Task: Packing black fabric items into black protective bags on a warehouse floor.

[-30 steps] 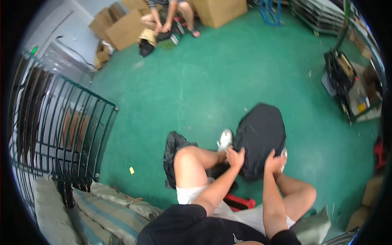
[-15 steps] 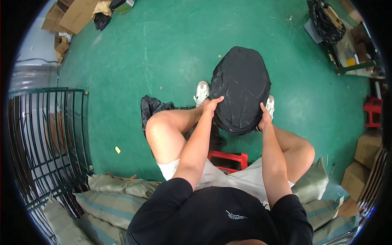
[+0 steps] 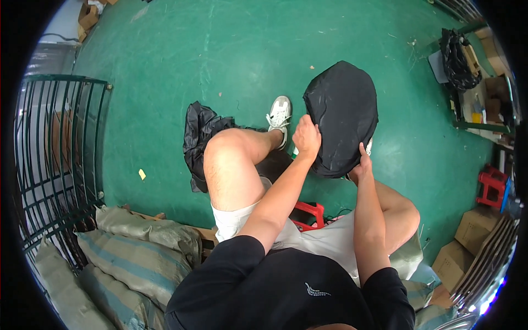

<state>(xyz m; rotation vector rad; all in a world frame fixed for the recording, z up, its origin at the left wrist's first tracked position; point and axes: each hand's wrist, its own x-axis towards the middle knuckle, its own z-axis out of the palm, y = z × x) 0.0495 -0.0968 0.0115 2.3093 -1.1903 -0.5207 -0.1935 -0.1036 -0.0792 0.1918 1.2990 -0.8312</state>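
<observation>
Between my knees is a large oval black bundle with a smooth, wrinkled fabric-like cover [image 3: 344, 118]; its exact kind does not show. My left hand [image 3: 307, 137] is closed in a fist on its left edge, knuckles up. At the lower right edge my right hand [image 3: 362, 165] grips it, thumb lying on top and the other fingers hidden beneath. Crumpled black sheeting [image 3: 201, 135] lies on the floor beside my left leg, partly hidden behind the knee.
A red plastic stool [image 3: 311, 214] is under me. Stuffed woven sacks [image 3: 132, 258] lie behind me, with a green metal rack [image 3: 66, 148] at left. Cardboard boxes [image 3: 476, 231], another red stool [image 3: 491, 184] and a shelf with a black bag [image 3: 461, 60] stand at right on the green floor.
The bundle has shifted slightly to the right in view. My left hand has gone from thumb-on-top to a fist at the left edge. The view has turned a little.
</observation>
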